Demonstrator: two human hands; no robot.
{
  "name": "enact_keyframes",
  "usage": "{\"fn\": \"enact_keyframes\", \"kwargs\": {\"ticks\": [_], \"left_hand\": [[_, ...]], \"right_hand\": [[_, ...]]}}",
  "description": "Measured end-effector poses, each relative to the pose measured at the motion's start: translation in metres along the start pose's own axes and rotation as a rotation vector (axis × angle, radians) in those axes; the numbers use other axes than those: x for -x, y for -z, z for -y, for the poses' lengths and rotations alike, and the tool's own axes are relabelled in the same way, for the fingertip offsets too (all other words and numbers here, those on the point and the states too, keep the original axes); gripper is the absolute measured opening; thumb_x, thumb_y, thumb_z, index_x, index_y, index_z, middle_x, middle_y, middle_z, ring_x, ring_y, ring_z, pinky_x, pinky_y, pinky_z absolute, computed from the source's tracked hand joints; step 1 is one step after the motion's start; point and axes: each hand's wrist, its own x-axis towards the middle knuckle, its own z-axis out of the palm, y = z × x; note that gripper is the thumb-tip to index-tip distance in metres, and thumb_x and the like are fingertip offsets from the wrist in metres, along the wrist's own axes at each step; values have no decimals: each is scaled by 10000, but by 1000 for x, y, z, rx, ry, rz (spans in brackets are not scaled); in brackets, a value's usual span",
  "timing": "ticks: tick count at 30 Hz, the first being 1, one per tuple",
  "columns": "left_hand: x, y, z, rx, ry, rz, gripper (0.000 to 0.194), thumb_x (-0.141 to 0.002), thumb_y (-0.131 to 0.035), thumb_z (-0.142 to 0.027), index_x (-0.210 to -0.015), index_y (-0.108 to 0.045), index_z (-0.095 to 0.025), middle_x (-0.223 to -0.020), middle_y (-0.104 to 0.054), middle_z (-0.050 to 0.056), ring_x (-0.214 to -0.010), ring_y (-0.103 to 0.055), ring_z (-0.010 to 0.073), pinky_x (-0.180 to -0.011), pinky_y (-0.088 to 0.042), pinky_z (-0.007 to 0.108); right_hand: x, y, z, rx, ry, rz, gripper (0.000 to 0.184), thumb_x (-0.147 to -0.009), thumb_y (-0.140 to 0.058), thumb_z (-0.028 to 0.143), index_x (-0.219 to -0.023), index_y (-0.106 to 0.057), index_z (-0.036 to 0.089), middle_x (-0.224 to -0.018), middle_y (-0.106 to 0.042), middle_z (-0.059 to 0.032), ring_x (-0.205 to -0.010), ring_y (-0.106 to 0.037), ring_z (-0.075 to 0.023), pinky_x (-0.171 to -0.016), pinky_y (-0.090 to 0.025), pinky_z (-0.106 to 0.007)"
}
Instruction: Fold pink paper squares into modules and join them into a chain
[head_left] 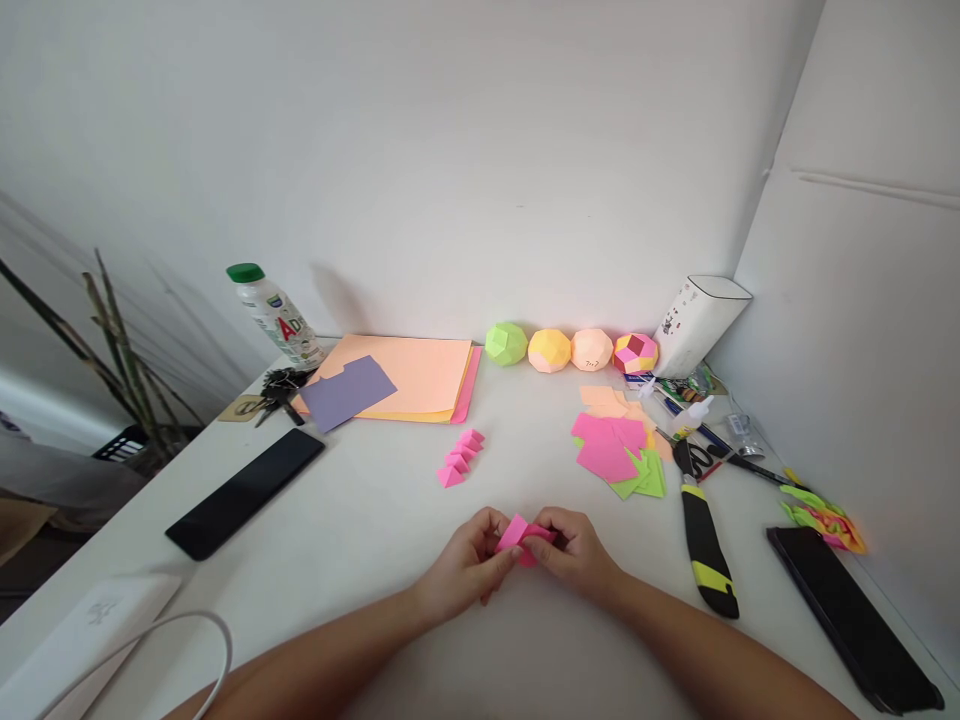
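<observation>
Between my two hands, just above the white table, is a folded piece of pink paper (517,532). My left hand (472,560) pinches its left side with thumb and fingers. On the other side my right hand (574,553) grips it with the thumb in front; part of the paper is hidden by the fingers. Beyond my left hand lies a row of several small folded pink paper pieces (460,458). Farther right are cut pink paper sheets (611,445), with green paper pieces (649,475) partly under them.
Along the wall stand a green paper ball (506,344), a yellow one (550,351), a peach one (592,350) and a multicoloured one (636,354). A cutter knife (707,550) and black case (851,615) lie right. Paper sheets (420,372), a bottle (277,320) and black slab (247,492) lie left.
</observation>
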Motion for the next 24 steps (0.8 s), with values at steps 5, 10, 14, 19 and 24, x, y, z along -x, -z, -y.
{"fn": "enact_keyframes", "kwargs": {"ticks": [5,10,14,19,24], "left_hand": [[2,-3,0,68,-15,-92,362,-794,-592,-460,-771,-319,-223,-496,-469,-111,-368,-451,64,-330,-324,147],[4,-3,9,42,-154,-57,215,-844,-565,-366,-855,-430,-199,-711,-562,-18,-604,-554,107,-523,-467,231],[2,3,13,-113,-362,4,200,-875,-529,-272,-1066,-531,-214,-924,-555,52,-843,-547,165,-752,-478,329],[1,7,10,-162,-449,79,303,-899,-477,-240,-1195,-529,-279,-956,-497,61,-870,-515,181,-747,-474,337],[1,8,8,-97,-384,116,335,-892,-495,-275,-1225,-520,-299,-968,-457,53,-892,-514,184,-774,-474,351]], "right_hand": [[1,1,3,17,3,44,248,-792,-535,298,-595,-468,163,-559,-435,25,-517,-367,-97,-485,-298,-221],[1,2,0,-1,-8,67,265,-788,-532,290,-575,-435,167,-537,-389,40,-505,-336,-89,-477,-282,-216],[0,3,-4,27,26,73,278,-772,-549,283,-558,-412,168,-533,-346,50,-508,-309,-86,-475,-265,-217],[-1,2,-2,41,45,66,259,-778,-553,292,-574,-455,167,-545,-381,42,-509,-335,-91,-476,-288,-221],[-1,1,1,34,52,65,273,-793,-563,337,-589,-509,165,-564,-431,27,-519,-366,-100,-480,-313,-229]]}}
